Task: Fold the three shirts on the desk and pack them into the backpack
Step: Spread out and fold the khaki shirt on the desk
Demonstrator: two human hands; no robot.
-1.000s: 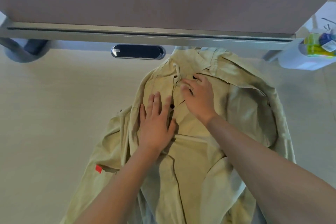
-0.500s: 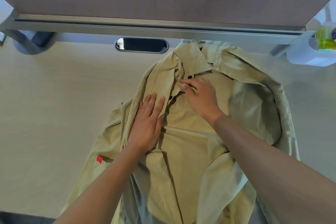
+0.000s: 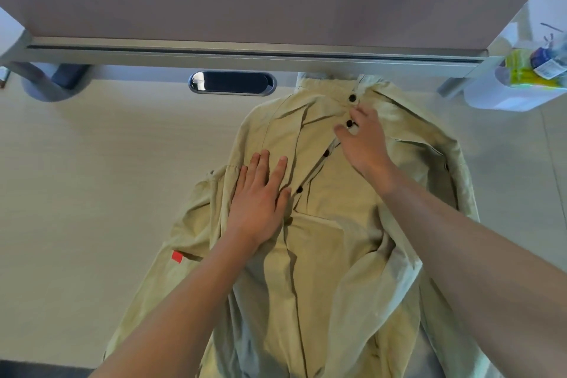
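Lying collar-far, hem-near on the pale wooden counter (image 3: pixel 92 193), khaki buttoned cotton shirt (image 3: pixel 331 255): left hand (image 3: pixel 260 199) flat on its left chest, right hand (image 3: pixel 365 141) spread at the placket nearer the collar.

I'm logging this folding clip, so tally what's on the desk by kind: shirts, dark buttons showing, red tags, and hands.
Shirts: 1, khaki
Dark buttons: 4, along the placket
Red tags: 1
Hands: 2, left and right, both on the shirt
Total: 8
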